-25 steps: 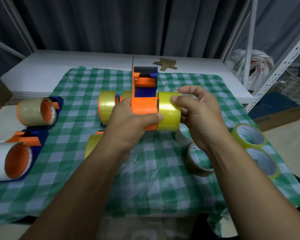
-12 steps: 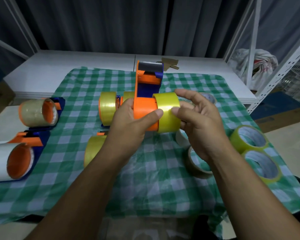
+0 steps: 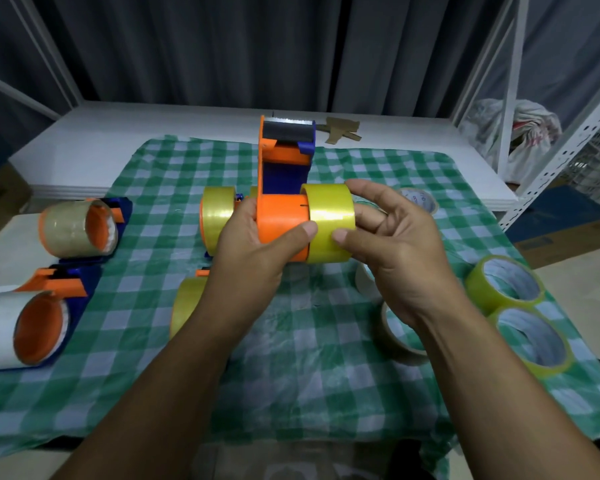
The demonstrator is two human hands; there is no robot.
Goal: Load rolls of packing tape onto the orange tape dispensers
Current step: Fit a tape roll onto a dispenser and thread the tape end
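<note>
Left hand (image 3: 253, 251) hides loaded dispensers (image 3: 219, 220) at 9 o'clock of held dispenser. Right wrist covers brown roll (image 3: 395, 334). White roll (image 3: 0, 323) cut by left frame edge. Far roll label (image 3: 418, 199) unreadable.

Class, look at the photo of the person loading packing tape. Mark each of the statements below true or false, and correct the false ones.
1. The left hand grips the orange dispenser. True.
2. The yellow tape roll sits fully seated on the orange hub. False: it is only partly on, and much of the hub is still bare.
3. The right hand holds the yellow tape roll. True.
4. The cloth under the work is red and white. False: it is green and white checked.
5. Two loaded dispensers lie at the left edge of the view. True.
6. No spare rolls remain at the right. False: two yellow-green rolls lie there beside each other.
</note>
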